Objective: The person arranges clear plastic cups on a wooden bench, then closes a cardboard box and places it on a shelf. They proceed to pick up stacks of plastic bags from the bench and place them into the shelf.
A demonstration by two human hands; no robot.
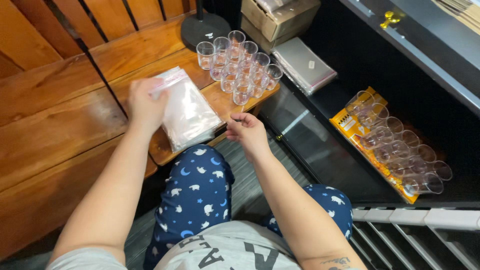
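Observation:
My left hand [145, 102] rests on the top left of a stack of clear plastic zip bags [187, 112] lying on a small wooden table [160, 150], fingers closing on one bag's upper edge. My right hand [247, 132] hovers at the table's near right edge, just right of the bags, fingers curled with nothing visible in them. Several small clear plastic cups [240, 62] stand clustered on the table's far end.
More clear cups [400, 147] lie on their sides on an orange package [350, 125] on a dark shelf at right. A flat pack of clear bags [302, 62], a cardboard box [280, 17] and a black round stand base [202, 27] sit beyond the table.

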